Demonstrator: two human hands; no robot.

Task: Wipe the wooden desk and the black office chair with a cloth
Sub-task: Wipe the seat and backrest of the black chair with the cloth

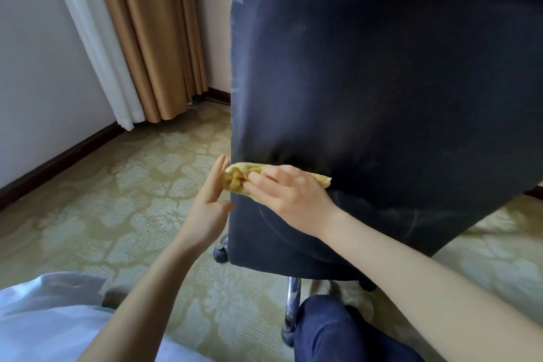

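The black office chair (pixel 382 82) fills the right half of the head view, its backrest turned toward me. A yellow cloth (pixel 239 178) is bunched against the backrest's lower left edge. My right hand (pixel 288 197) grips the cloth and presses it on the chair back. My left hand (pixel 210 200) is just left of the cloth with straight fingers, its fingertips touching the cloth's bunched end. The wooden desk is out of view.
Patterned green carpet (pixel 132 185) covers the floor. A chrome chair leg with a caster (pixel 291 311) stands near my knee (pixel 332 329). Tan curtains (pixel 155 32) and a white sheer hang at the far wall. A white bed edge (pixel 44 317) lies at lower left.
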